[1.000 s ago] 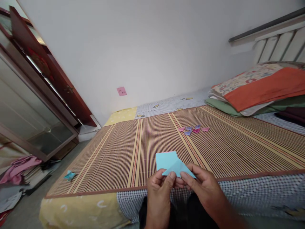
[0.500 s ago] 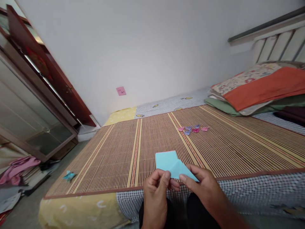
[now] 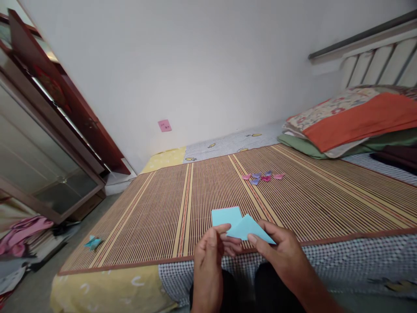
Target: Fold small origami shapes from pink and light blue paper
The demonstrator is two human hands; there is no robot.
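A light-blue folded paper (image 3: 249,228), triangular in outline, is pinched between the thumb and fingers of my right hand (image 3: 282,250). My left hand (image 3: 213,245) is at the paper's left corner with its fingers apart; whether a fingertip touches that corner I cannot tell. Just beyond, light-blue square paper (image 3: 225,215) lies on the striped mat (image 3: 156,217), with a thin pink line along its far edge. The folded paper and my left fingers cover part of its near side.
Several small folded pink and purple papers (image 3: 266,178) sit farther back on the mat. A folded teal paper piece (image 3: 93,242) lies near its left edge. Stacked bedding (image 3: 352,121) stands at the right, and a pink note (image 3: 164,125) is on the wall.
My left fingers have loosened and spread from the folded paper. My right hand has shifted slightly right with it, and the paper now shows as a triangle.
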